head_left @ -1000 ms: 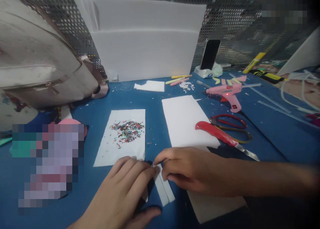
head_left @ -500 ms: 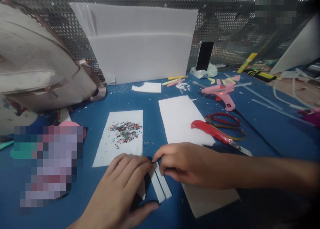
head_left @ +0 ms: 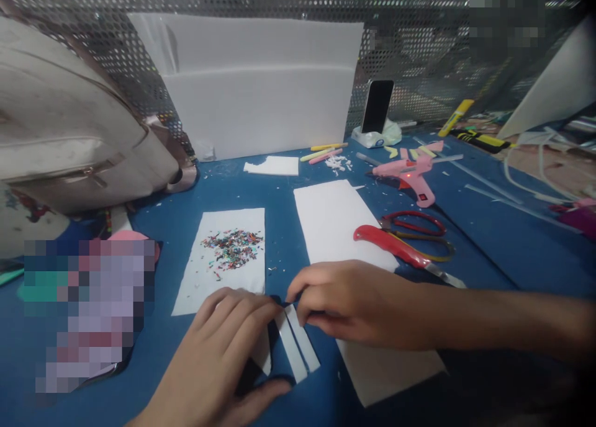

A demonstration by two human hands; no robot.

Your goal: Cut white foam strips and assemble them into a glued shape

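Observation:
Two narrow white foam strips lie side by side on the blue table near its front edge. My left hand rests on a white piece beside them, its fingers pressing down at the strips' top end. My right hand pinches the top end of the strips with thumb and forefinger, lying over a long white foam sheet. The fingertips of both hands nearly meet.
A white sheet with a heap of coloured glitter lies left of centre. Red scissors and a pink glue gun lie to the right. A beige backpack stands at left, a white board and a phone at the back.
My hands and the strips have barely shifted; the view has drifted slightly, so everything sits a little further left in the picture.

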